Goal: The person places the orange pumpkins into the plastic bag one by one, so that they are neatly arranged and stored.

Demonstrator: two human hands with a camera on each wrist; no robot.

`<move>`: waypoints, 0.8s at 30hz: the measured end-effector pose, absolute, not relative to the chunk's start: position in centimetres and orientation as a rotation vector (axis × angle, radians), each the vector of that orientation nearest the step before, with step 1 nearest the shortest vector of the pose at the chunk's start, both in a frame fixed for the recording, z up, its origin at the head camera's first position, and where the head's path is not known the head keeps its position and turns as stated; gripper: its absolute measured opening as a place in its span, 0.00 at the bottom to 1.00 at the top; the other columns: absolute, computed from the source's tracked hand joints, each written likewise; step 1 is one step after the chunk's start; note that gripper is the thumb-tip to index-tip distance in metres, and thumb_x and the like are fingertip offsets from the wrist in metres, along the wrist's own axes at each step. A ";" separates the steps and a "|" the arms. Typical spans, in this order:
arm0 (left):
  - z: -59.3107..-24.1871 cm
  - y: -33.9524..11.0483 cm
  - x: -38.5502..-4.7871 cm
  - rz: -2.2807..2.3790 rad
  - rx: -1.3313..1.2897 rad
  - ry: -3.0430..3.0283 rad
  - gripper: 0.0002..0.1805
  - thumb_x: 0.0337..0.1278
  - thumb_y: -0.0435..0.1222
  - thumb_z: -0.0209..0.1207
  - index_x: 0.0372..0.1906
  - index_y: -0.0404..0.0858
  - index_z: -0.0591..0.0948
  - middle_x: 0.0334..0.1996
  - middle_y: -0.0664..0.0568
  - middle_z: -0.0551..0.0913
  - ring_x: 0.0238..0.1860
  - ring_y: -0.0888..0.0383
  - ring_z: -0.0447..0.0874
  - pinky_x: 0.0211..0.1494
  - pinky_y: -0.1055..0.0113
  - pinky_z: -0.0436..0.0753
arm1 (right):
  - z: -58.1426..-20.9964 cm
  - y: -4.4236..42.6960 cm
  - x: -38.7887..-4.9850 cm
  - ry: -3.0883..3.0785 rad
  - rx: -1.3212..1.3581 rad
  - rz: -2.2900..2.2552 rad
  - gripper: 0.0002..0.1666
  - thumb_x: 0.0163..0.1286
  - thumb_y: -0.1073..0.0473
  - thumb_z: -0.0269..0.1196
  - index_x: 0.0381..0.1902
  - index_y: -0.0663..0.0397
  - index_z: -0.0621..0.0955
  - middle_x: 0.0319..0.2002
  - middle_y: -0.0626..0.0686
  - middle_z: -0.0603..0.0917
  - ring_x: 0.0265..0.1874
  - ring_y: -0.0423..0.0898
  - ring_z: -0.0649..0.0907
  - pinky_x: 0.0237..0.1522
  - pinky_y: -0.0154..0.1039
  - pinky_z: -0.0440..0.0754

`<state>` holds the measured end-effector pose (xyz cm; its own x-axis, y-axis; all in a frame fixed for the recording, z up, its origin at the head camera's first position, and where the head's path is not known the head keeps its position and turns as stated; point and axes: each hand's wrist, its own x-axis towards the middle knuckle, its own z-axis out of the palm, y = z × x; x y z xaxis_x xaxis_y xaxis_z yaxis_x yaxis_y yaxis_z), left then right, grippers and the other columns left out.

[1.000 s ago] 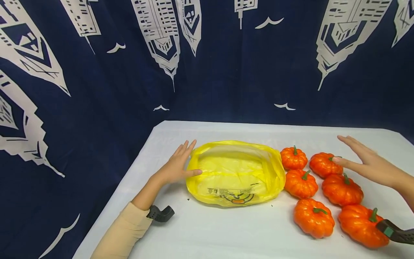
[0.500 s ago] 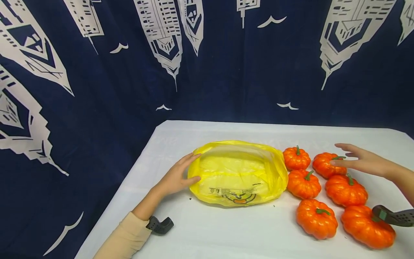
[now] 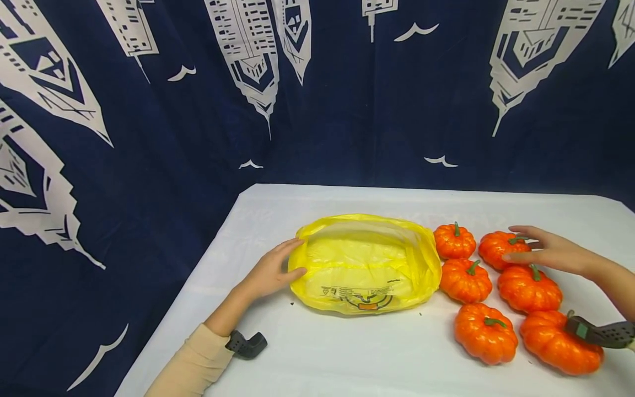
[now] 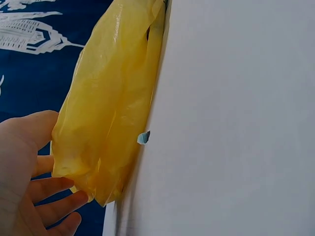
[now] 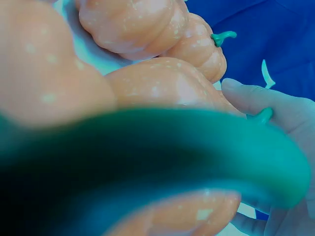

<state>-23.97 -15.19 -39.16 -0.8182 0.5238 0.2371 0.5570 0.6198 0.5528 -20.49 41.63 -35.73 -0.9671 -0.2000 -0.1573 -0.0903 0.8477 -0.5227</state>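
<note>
A yellow plastic bag (image 3: 364, 264) lies on the table with its mouth spread toward me. My left hand (image 3: 270, 273) is at the bag's left rim, thumb and fingers spread and touching its edge. In the left wrist view the fingers (image 4: 51, 189) lie along the yellow plastic (image 4: 108, 98). My right hand (image 3: 555, 251) reaches over the back right orange pumpkin (image 3: 496, 249), fingers behind its stem and thumb at its front side. The pumpkin still sits on the table. In the right wrist view a blurred green shape (image 5: 197, 147) hides part of this hand.
Several more orange pumpkins, such as the front left one (image 3: 486, 333) and the front right one (image 3: 558, 342), stand close together right of the bag. The white table (image 3: 317, 358) ends before a navy curtain (image 3: 347, 138) with white prints.
My right hand has come down and left onto the back right pumpkin, its fingers less spread. The left hand has lowered its fingers against the bag's rim.
</note>
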 end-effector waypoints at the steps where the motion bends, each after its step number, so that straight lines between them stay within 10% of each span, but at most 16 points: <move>1: -39.1 -15.2 -24.0 -0.973 -0.926 -2.783 0.37 0.61 0.46 0.63 0.72 0.36 0.66 0.71 0.42 0.65 0.71 0.43 0.60 0.71 0.45 0.61 | -35.7 41.6 -20.5 2.820 -0.223 -0.788 0.47 0.68 0.46 0.59 0.68 0.76 0.56 0.60 0.83 0.61 0.53 0.82 0.67 0.41 0.70 0.77; 24: -38.8 -15.2 -23.8 -0.971 -0.900 -2.835 0.41 0.60 0.48 0.62 0.73 0.35 0.62 0.71 0.41 0.64 0.70 0.43 0.61 0.70 0.46 0.63 | -36.0 41.4 -20.3 2.881 -0.123 -0.775 0.49 0.66 0.44 0.63 0.67 0.75 0.57 0.58 0.83 0.65 0.52 0.78 0.70 0.41 0.66 0.79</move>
<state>-23.76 -15.16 -38.78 -0.8345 0.5173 0.1899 0.5251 0.6420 0.5587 -20.29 41.43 -36.03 -0.9846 -0.1193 -0.1279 -0.0390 0.8626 -0.5043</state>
